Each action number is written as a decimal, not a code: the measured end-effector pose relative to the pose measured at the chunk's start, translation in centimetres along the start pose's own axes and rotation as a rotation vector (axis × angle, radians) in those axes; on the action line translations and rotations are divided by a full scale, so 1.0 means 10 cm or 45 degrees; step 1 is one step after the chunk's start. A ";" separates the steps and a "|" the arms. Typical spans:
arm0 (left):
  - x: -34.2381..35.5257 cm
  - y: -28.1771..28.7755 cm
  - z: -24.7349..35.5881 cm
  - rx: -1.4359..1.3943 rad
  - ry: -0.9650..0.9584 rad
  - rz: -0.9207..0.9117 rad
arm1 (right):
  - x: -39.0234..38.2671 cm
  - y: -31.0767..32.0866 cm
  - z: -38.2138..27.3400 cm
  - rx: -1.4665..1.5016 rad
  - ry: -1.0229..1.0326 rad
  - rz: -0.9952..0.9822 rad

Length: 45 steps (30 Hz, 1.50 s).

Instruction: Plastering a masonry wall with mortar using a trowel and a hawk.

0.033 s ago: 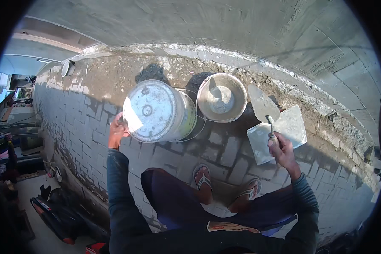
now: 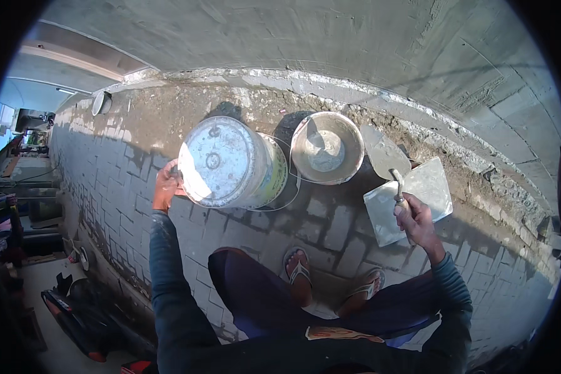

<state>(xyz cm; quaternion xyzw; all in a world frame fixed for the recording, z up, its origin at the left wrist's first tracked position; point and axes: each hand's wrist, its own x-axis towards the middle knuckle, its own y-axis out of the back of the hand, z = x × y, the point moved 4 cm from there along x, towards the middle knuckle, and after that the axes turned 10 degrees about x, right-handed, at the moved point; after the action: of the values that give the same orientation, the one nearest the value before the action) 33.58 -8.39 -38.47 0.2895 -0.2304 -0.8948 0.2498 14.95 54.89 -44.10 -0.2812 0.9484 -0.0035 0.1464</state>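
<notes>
The pale, scuffed bucket [image 2: 215, 159] on the left has its round, flat end toward me and its wire handle at the other end. My left hand [image 2: 168, 185] is at the near left edge of that end, fingers curled against it. My right hand [image 2: 416, 219] is closed round the handle of a pointed trowel [image 2: 385, 151] with a broad, grey metal blade. Below the trowel, a square, pale plasterer's board [image 2: 430, 190] lies on the ground, partly covered by my hand. Between the bucket and the trowel stands an open, cement-stained tub [image 2: 354, 163].
A grey plastered wall [image 2: 262, 37] rises beyond a strip of bare soil [image 2: 149, 112]. Paving blocks [image 2: 106, 181] run under my sandalled feet [image 2: 299, 271]. Further left are a small container [image 2: 101, 103] and a dark motorbike [image 2: 84, 318].
My left hand has moved slightly to the left. The near end of the bucket has shifted left with it. The trowel and my right hand look almost unchanged.
</notes>
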 end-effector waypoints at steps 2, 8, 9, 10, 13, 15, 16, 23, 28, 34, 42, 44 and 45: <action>0.23 0.38 0.00 0.042 -0.171 0.332 | 0.07 -0.08 -0.04 -0.061 0.046 -0.124; -0.77 -1.23 1.00 -0.018 -0.534 0.387 | -0.31 -0.06 -0.37 -0.242 0.066 0.028; -0.79 -1.58 0.84 -0.026 -0.407 -0.001 | -0.42 -0.13 -0.49 -0.237 0.057 0.017; -0.80 -2.02 0.75 0.011 -0.205 -0.343 | -0.53 -0.18 -0.58 -0.272 0.089 0.052; -0.31 -3.13 -0.12 -0.007 0.260 -0.843 | -0.81 -0.19 -0.64 -0.388 0.156 0.138; -0.12 -3.48 -0.16 -0.072 0.149 -0.613 | -1.00 -0.18 -0.65 -0.270 0.018 0.201; 0.03 -3.54 -0.15 -0.059 0.027 -0.403 | -1.10 -0.19 -0.68 -0.365 0.057 0.242; 0.50 -3.65 -0.22 -0.723 0.353 -0.546 | -1.53 -0.36 -0.85 -0.454 0.061 0.340; 0.09 -3.96 -0.07 -1.135 0.221 -0.669 | -1.58 -0.39 -0.84 -0.585 0.171 0.304; 0.03 -3.46 0.22 -1.059 -0.034 -0.398 | -1.59 -0.36 -0.82 -0.654 0.177 0.276; -0.78 -2.93 -0.08 -0.592 -0.144 -0.413 | -1.34 -0.30 -0.48 -1.318 0.242 0.016; -0.84 -2.85 -0.24 -0.522 -0.120 -0.378 | -1.24 -0.36 -0.36 -1.348 0.274 -0.019; -0.83 -2.79 -0.30 -0.494 -0.142 -0.351 | -1.21 -0.40 -0.32 -1.393 0.323 -0.032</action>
<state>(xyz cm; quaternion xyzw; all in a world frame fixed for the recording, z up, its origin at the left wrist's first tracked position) 32.59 17.05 -52.84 0.2151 -0.0261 -0.9625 0.1631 25.81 57.78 -37.31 -0.3248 0.8188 0.4533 -0.1360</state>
